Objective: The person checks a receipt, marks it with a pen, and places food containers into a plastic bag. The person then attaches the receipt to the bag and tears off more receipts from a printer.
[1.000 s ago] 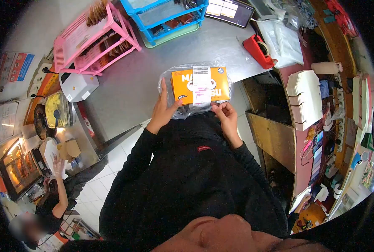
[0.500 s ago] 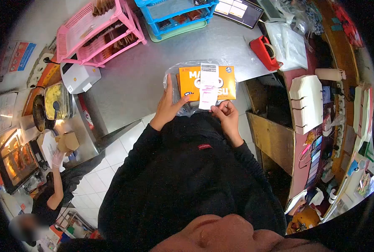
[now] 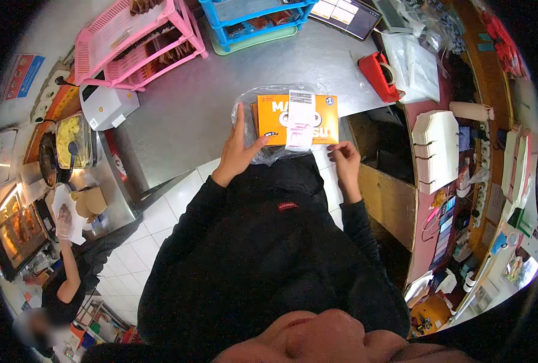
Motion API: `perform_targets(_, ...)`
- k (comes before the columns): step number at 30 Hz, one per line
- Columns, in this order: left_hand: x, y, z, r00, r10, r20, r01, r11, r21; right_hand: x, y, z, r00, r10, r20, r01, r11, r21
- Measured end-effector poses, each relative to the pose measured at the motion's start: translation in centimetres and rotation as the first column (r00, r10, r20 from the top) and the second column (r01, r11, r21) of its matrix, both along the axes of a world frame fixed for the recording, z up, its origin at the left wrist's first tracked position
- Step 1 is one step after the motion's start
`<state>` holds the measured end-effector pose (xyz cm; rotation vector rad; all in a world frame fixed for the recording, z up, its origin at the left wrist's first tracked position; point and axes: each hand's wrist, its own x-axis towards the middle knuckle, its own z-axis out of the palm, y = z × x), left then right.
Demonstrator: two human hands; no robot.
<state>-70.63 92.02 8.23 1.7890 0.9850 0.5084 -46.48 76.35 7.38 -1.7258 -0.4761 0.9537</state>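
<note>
An orange cardboard box with white lettering [image 3: 296,118], wrapped in a clear plastic bag [image 3: 251,109], is seen lying flat at the near edge of the grey steel counter [image 3: 190,103], just in front of the person's body. It is steadied at its left end by the left hand [image 3: 240,148], whose fingers are spread flat on the bag and whose thumb is pressed onto the box, apparently so that the package is kept from sliding. A white paper receipt [image 3: 300,119] is laid lengthwise across the lid. The right hand [image 3: 344,158] is held just off the box's near right corner, fingers loosely curled and nothing grasped.
</note>
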Motion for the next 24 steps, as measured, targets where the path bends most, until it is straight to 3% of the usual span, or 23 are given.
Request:
perform_targets(3, -0.2, 0.2, 0.0, 1.0, -0.004, 0.015, 0.004, 1.0, -0.015, 1.4, 0.7, 0.2, 0.985, -0.162, -0.067, 0.164, 0.986, 0.031)
perform_targets(8, -0.7, 0.5, -0.2, 1.0, -0.001, 0.029, 0.001, 1.0, -0.014, 2.7, 2.4, -1.0, 0.969, -0.242, -0.045, 0.242, 0.97, 0.007)
perform_targets(11, -0.8, 0.5, -0.2, 1.0, 0.016, 0.023, -0.015, 0.999, -0.041, 3.9, 4.0, -3.0, 0.975, -0.211, 0.071, 0.218, 0.968, -0.12)
perform_targets(14, -0.5, 0.3, -0.2, 1.0, 0.006, 0.003, -0.006, 1.0, -0.017, 5.5, 4.6, -8.3, 0.951, 0.086, -0.296, -0.108, 0.992, -0.058)
perform_targets(16, -0.2, 0.2, 0.2, 1.0, 0.002, 0.005, -0.002, 1.0, -0.015, 6.0, 5.0, -10.7, 0.954, 0.092, -0.285, -0.112, 0.992, -0.054)
perform_targets(17, -0.2, 0.1, 0.4, 1.0, -0.001, 0.005, 0.001, 1.0, -0.013, 6.1, 5.1, -10.9, 0.946, 0.219, 0.24, -0.168, 0.962, -0.213)
perform_targets(18, -0.2, 0.0, 0.4, 1.0, -0.008, 0.009, 0.008, 1.0, -0.009, 6.2, 5.1, -11.0, 0.651, 0.358, 0.669, -0.122, 0.92, -0.373)
perform_targets(20, 0.1, 0.1, 0.3, 0.996, 0.013, 0.092, -0.012, 1.0, -0.012, 7.1, 5.5, -13.1, 0.686, 0.415, 0.598, -0.036, 0.84, -0.541)
perform_targets(22, 0.5, -0.1, 1.4, 0.995, 0.015, 0.098, -0.015, 1.0, -0.002, 8.8, 4.4, -18.6, 0.909, 0.268, 0.32, -0.206, 0.955, -0.215)
perform_targets(24, 0.3, -0.3, 2.0, 0.996, 0.048, 0.076, -0.05, 0.998, 0.023, 7.9, 5.6, -11.6, 0.962, 0.205, 0.179, -0.139, 0.935, -0.326)
